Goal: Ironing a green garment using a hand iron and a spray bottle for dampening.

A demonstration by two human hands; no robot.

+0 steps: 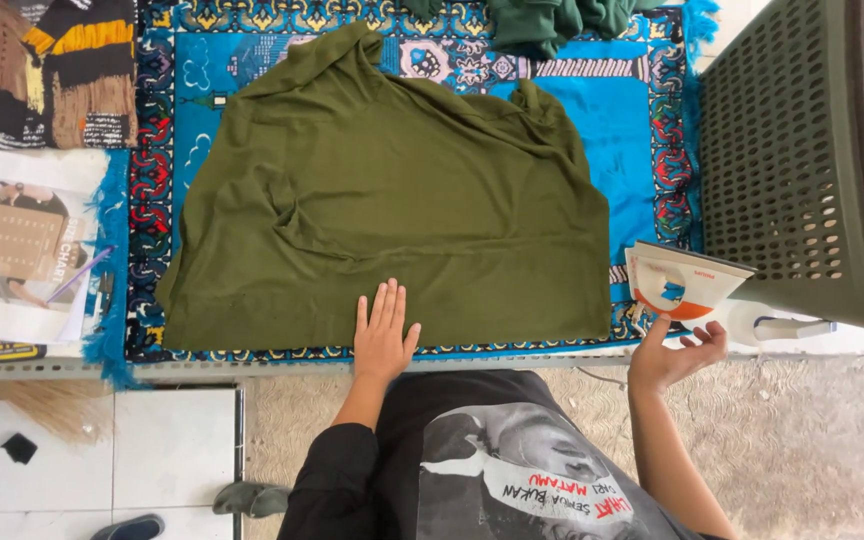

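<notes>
Nearest, black sleeves and a printed black shirt at the bottom of the view. Just beyond, left hand (384,335) flat and open, fingers together, palm down on the near hem of the green cloth (392,200), close to the worktop's near edge. Right hand (674,355) half open near the near right corner, fingers curled loosely, fingertips touching the underside of the iron (680,282) but not gripping it. Iron white and orange, stood on its heel at the near right corner of the mat (642,130), soleplate tilted upward. White bottle (772,327) lying just right of the iron, against the foot of the basket (802,160).

Cloth spread wide across the middle of the mat, olive green, creased in long folds running from the near left toward the far right, near hem roughly along the near edge, far part bunched up to a peak toward the far left. Mat bright blue with a patterned border and a blue fringe, bare at the right of the cloth.

Papers (22,245) with a pen at the left edge. Grey-green perforated basket at the right edge. Farther off, a black, yellow and brown knit (52,70) at the far left corner, darker green clothes (552,22) heaped at the far edge.
</notes>
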